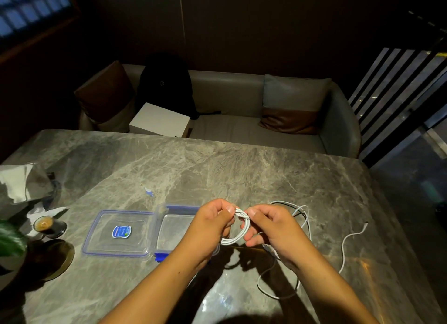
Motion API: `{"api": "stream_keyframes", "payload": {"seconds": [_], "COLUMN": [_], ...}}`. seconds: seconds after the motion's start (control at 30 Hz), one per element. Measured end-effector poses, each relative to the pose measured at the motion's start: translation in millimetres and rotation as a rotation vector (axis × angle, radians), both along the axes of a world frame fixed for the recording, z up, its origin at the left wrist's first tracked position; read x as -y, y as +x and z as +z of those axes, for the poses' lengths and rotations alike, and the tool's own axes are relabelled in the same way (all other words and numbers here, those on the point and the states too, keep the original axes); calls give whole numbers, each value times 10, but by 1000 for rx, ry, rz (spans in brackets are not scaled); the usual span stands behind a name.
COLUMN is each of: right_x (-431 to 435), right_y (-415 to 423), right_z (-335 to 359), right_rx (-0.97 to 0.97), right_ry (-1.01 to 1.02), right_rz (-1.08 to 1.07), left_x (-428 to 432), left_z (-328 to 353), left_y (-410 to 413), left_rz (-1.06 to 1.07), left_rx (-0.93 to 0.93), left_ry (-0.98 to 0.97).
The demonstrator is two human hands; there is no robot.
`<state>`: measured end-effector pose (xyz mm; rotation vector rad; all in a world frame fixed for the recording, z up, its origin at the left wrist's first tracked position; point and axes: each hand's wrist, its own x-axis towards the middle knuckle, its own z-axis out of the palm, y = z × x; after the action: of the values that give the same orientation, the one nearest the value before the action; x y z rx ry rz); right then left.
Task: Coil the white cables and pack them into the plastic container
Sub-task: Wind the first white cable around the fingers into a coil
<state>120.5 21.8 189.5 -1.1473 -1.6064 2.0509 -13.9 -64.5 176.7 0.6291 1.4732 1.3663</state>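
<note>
Both hands hold a coiled white cable (244, 229) just above the marble table. My left hand (214, 223) pinches the top of the coil from the left, and my right hand (268, 224) pinches it from the right, with fingers through the loop. A clear plastic container (174, 227) with blue clips lies open under my left hand, its lid (118, 233) flat to the left. A second white cable (348, 241) lies loose on the table to the right, trailing below my right wrist.
The grey marble table (217, 173) has a glass (46, 225), crumpled paper and a plant leaf at its left edge. A small blue-white scrap (149, 191) lies behind the container. Beyond the table stands a sofa with a white box and a dark backpack.
</note>
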Motion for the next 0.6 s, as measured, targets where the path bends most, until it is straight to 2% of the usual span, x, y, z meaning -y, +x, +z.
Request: {"api": "stream_keyframes", "payload": {"seconds": [0.13, 0.33, 0.47, 0.6], "right_x": [20, -12, -43, -23], "right_y": [-21, -20, 16, 29], "right_z": [-11, -7, -34, -82], "right_rx": [9, 49, -21, -85], "right_ry": [34, -102, -192, -148], "right_rz": [16, 28, 7, 5], "left_x": [-4, -7, -33, -42], "left_z": [-2, 4, -15, -61], "left_y": [-18, -30, -31, -44], "left_rz": [13, 1, 24, 35], "left_rx": [-61, -150, -56, 14], "left_ry": [-26, -31, -20, -15]}}
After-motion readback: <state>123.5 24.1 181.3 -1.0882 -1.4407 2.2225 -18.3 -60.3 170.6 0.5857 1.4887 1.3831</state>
